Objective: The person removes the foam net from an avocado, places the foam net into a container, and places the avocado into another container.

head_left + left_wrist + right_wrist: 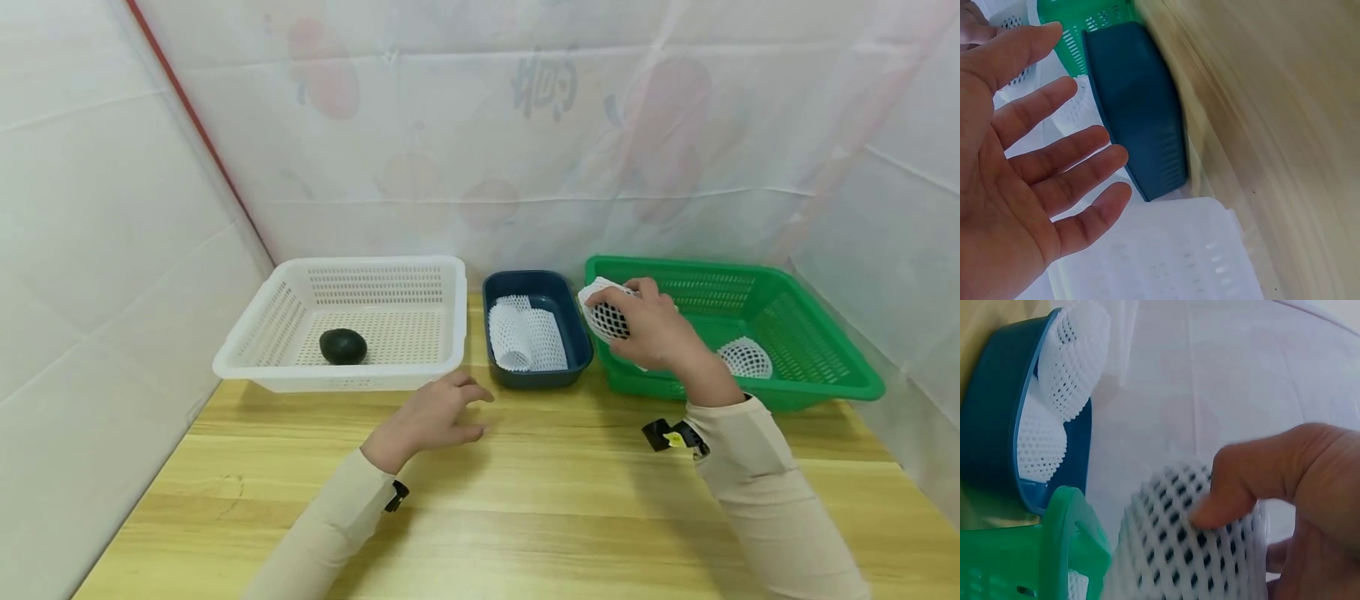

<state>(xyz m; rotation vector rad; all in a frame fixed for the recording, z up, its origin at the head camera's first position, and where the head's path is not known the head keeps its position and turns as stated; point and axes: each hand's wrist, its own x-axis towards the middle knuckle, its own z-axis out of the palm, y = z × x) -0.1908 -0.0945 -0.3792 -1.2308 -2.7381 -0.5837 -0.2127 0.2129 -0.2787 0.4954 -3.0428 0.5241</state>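
My right hand [660, 332] grips a dark avocado in a white foam net [609, 317] over the near left corner of the green basket [813, 333]. In the right wrist view, the thumb presses on the netting [1179, 544] and dark skin shows through its holes. My left hand [433, 418] holds nothing; its fingers are spread above the table, near the front of the white basket [247, 350] and the small blue bin [538, 379]. Several white foam nets [525, 337] lie in that bin. A bare dark avocado [342, 347] sits in the white basket.
Another white foam net, rounded in shape [745, 358], lies in the green basket. The baskets and the bin stand in a row along the back of the wooden table [525, 517]. A white printed sheet [480, 150] hangs behind them, with more white sheeting at both sides.
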